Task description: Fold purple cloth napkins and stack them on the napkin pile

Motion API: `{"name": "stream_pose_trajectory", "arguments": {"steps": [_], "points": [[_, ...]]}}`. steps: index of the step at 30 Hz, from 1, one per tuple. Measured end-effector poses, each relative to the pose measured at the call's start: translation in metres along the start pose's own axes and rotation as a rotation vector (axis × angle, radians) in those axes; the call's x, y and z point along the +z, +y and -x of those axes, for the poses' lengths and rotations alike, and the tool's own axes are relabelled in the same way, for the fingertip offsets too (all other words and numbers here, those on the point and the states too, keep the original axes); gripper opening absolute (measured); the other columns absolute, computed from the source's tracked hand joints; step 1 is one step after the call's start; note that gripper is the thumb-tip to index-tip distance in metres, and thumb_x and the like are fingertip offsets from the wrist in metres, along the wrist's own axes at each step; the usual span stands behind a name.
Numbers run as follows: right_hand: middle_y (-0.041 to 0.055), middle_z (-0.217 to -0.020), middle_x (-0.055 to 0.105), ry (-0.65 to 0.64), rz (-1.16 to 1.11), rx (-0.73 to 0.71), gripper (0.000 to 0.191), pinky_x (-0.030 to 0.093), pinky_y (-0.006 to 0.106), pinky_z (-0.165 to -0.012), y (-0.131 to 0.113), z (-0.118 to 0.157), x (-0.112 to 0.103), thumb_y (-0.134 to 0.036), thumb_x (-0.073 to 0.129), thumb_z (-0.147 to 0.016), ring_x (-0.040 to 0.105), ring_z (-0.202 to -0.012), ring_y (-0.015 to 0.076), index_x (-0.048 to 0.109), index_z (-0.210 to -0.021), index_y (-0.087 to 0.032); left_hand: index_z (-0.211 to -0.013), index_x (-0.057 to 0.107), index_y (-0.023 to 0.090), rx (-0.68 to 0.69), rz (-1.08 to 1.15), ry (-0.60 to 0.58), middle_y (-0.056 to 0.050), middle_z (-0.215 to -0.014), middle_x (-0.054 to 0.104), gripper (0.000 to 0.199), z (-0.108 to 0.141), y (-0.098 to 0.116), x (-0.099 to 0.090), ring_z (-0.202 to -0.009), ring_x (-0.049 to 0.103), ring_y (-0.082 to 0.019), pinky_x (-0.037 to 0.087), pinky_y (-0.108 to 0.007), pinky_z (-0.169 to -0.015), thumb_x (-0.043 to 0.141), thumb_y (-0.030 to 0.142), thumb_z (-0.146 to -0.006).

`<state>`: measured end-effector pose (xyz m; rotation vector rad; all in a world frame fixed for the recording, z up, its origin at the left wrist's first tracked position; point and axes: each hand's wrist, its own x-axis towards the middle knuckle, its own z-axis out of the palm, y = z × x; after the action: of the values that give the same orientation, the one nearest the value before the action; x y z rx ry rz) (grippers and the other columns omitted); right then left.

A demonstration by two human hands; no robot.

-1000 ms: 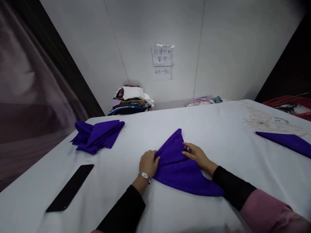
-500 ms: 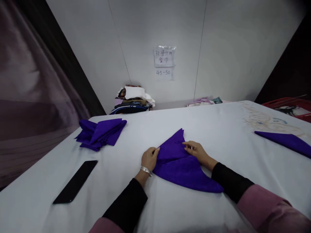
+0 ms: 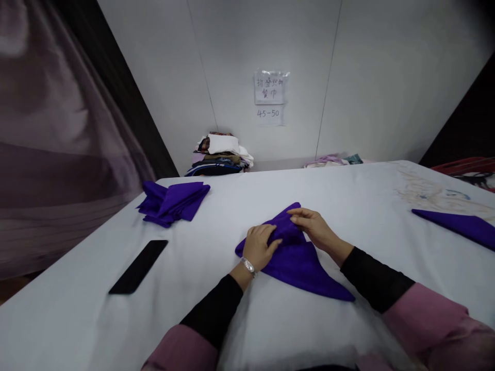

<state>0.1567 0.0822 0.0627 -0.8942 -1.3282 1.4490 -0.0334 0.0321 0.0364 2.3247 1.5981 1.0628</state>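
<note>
Seemingly to steady it, the left hand (image 3: 260, 248) lies with fingers spread on the folded purple cloth (image 3: 301, 265) directly beneath them, while the right hand (image 3: 316, 230) has fingertips at its far corner, perhaps guiding it, whether pinching I cannot tell.

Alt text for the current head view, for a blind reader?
A person's left hand lies on a purple cloth, right hand at its far tip, on a white table. Bunched purple cloth and a black object lie left.
</note>
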Motion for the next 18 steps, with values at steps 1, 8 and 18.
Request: {"name": "stream_pose_trajectory", "arguments": {"steps": [1,8,18], "points": [[-0.0020,-0.070,0.060,-0.025,0.005,-0.011,0.027,0.044,0.028,-0.062,-0.002,0.002,0.003,-0.031,0.066,-0.068,0.053,-0.061,0.0113,0.067,-0.093,-0.019,-0.095,0.063,0.022,-0.056,0.058,0.005,-0.003,-0.091,0.066,0.023,-0.001,0.001,0.001,-0.088,0.057,-0.019,0.039,-0.035,-0.084,0.050,0.037,-0.084],[0.0047,-0.102,0.064,-0.114,0.272,-0.179,0.049,0.044,0.038,-0.090,0.014,0.015,0.001,-0.036,0.061,-0.076,0.059,-0.096,0.0192,0.052,-0.123,-0.023,-0.058,0.052,0.017,-0.436,0.635,0.098,0.006,-0.050,0.042,0.039,0.000,-0.004,-0.009,-0.049,0.037,-0.009,0.028,-0.023,-0.048,0.050,0.050,-0.080],[0.0012,-0.133,0.050,-0.210,0.610,-0.356,0.060,0.038,0.043,-0.100,0.007,0.035,0.003,-0.026,0.050,-0.084,0.050,-0.117,0.0229,0.030,-0.141,-0.030,-0.081,0.065,0.019,-0.341,0.482,0.222,-0.002,-0.076,0.061,0.029,0.012,0.017,-0.032,-0.072,0.054,-0.016,0.042,-0.028,-0.067,0.050,0.043,-0.082]]}}
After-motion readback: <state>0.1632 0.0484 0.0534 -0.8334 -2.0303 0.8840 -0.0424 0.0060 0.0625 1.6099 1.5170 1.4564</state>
